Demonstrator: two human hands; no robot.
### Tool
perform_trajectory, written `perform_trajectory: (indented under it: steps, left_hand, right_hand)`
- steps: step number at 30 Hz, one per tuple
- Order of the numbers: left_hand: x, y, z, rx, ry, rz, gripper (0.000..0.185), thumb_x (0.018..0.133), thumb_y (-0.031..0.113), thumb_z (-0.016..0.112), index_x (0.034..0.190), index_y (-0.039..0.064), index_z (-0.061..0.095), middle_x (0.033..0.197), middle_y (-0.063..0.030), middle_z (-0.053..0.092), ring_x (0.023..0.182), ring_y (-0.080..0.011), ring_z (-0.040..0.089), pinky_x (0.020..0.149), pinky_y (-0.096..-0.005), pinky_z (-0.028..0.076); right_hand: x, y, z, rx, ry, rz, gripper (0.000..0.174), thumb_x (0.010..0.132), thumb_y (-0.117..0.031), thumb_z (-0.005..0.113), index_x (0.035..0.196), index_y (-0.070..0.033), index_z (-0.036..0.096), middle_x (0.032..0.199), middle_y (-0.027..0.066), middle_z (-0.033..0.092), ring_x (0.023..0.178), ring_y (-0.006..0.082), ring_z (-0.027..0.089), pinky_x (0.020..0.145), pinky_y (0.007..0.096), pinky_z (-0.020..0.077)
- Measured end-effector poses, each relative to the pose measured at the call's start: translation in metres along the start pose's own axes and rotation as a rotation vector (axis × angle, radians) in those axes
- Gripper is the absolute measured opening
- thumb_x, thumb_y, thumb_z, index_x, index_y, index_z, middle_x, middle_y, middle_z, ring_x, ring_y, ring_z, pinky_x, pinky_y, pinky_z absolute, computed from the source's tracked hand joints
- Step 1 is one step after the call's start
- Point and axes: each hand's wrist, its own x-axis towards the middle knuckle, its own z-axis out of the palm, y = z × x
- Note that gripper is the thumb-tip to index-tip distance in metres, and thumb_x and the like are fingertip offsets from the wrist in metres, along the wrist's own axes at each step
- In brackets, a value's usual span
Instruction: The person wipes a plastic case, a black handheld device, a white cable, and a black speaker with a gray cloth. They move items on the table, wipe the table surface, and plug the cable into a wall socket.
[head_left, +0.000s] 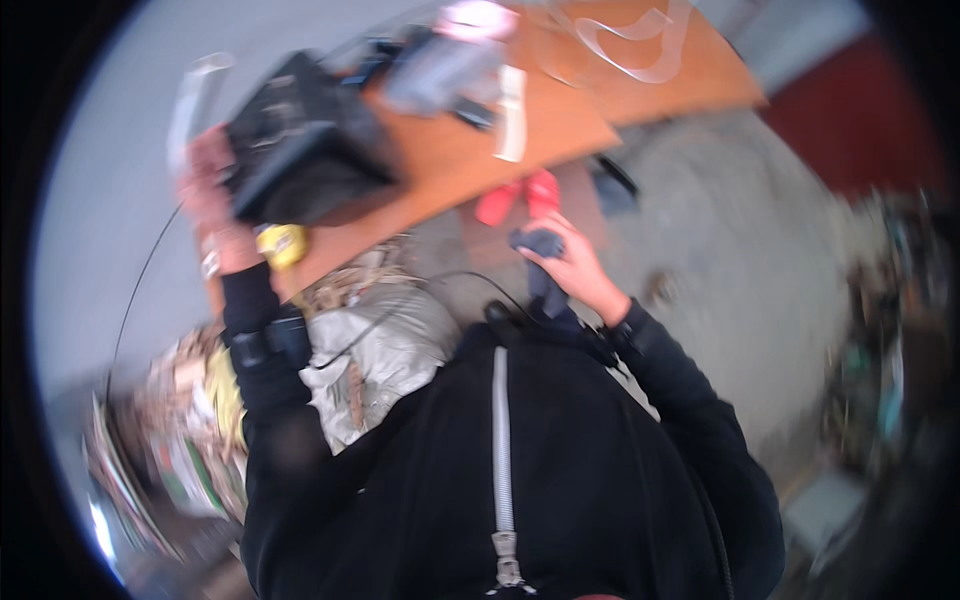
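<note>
My left hand (210, 187) grips the side of a black box-like object (300, 142), blurred and tilted over the left end of an orange-brown table (442, 165). A yellow tape measure or similar yellow item (283, 245) lies just below that object. In my right hand (574, 262), in front of my body, is a bunched dark grey cloth (538, 242). Beyond the hand, below the table's edge, red footwear or a similar red item (544, 193) shows.
On the table are a clear plastic bag (450, 75), a white strip (511, 112), a small dark item (474, 114) and a loop of clear tape (652, 67). A white sack (382, 337) stands below the table, with stacked cardboard (187, 435) at left. A thin black cable crosses near my waist.
</note>
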Motion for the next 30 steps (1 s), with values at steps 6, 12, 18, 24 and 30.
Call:
perform_trajectory:
  steps: [6, 12, 18, 24, 30]
  left_hand:
    - [0.053, -0.014, 0.0, -0.058, -0.213, 0.121, 0.025, 0.098, 0.019, 0.052, 0.084, -0.001, 0.06, 0.076, -0.0062, 0.056, 0.084, -0.0205, 0.061, 0.099, -0.0392, 0.048]
    - [0.048, -0.002, 0.03, 0.044, -0.18, 0.159, 0.021, 0.094, 0.017, 0.061, 0.078, 0.003, 0.056, 0.082, -0.0085, 0.064, 0.092, -0.0235, 0.065, 0.099, -0.0389, 0.051]
    - [0.034, 0.014, 0.005, 0.746, -0.288, 0.277, 0.034, 0.102, 0.022, 0.042, 0.115, 0.003, 0.068, 0.11, -0.0077, 0.07, 0.103, -0.0158, 0.063, 0.085, -0.0305, 0.051]
    - [0.025, 0.028, 0.01, 0.396, -0.247, 0.243, 0.026, 0.1, 0.03, 0.06, 0.099, 0.005, 0.063, 0.086, 0.0019, 0.061, 0.082, -0.0079, 0.055, 0.076, -0.0238, 0.043]
    - [0.007, 0.039, 0.025, 0.466, -0.087, 0.242, 0.028, 0.096, 0.033, 0.065, 0.098, 0.005, 0.064, 0.082, 0.0037, 0.058, 0.079, -0.0061, 0.051, 0.071, -0.0235, 0.041]
  right_hand:
    - [-0.108, 0.019, -0.041, -0.109, 0.39, 0.331, 0.02, 0.086, -0.011, 0.072, 0.102, -0.002, 0.065, 0.097, 0.0051, 0.06, 0.092, 0.0169, 0.06, 0.084, 0.0296, 0.0475]
    - [-0.162, 0.034, -0.052, -0.07, 0.509, 0.496, 0.018, 0.087, -0.012, 0.072, 0.102, -0.002, 0.066, 0.099, 0.0038, 0.06, 0.093, 0.0131, 0.06, 0.084, 0.0287, 0.0479]
    - [-0.193, 0.062, -0.078, -0.172, 0.413, 0.343, 0.027, 0.086, -0.014, 0.073, 0.105, 0.0, 0.063, 0.103, 0.0128, 0.062, 0.099, 0.0268, 0.062, 0.088, 0.0352, 0.0489]
    - [-0.242, 0.076, -0.135, -0.016, 0.356, 0.429, 0.021, 0.082, -0.005, 0.074, 0.099, 0.002, 0.064, 0.097, 0.0109, 0.062, 0.09, 0.0223, 0.062, 0.084, 0.0307, 0.0481]
    - [-0.29, 0.101, -0.204, -0.137, 0.46, 0.5, 0.02, 0.087, -0.004, 0.071, 0.105, -0.001, 0.062, 0.092, 0.0015, 0.063, 0.084, 0.0095, 0.057, 0.078, 0.0258, 0.0479]
